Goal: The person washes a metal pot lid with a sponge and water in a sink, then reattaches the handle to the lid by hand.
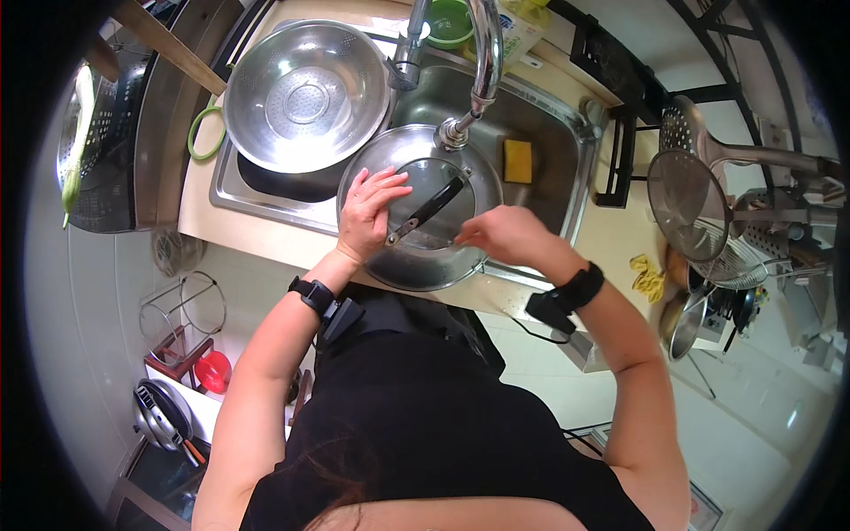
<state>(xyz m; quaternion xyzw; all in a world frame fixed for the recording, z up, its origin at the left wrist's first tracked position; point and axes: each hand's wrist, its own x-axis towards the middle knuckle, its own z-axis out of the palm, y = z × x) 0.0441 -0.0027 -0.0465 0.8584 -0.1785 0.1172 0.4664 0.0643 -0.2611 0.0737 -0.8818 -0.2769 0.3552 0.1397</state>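
Observation:
Below the tap lies a round pan lid (409, 270), with a glass centre and a steel rim, over the near side of the sink. A black bar handle (431, 211) crosses its top at a slant. My left hand (365, 217) is at the lid's left side, fingers stretched out and slightly apart, close to the handle's lower end. Over the lid's right part, my right hand (506, 237) has its fingertips pinched together. Whatever is between those fingertips, if anything, is too small to make out.
A steel colander (305, 97) stands at the left of the sink (540, 102). The chrome tap (487, 53) arches above the lid. A yellow sponge (518, 161) lies in the basin. Strainers (689, 203) hang at right; a green bowl (449, 22) is behind.

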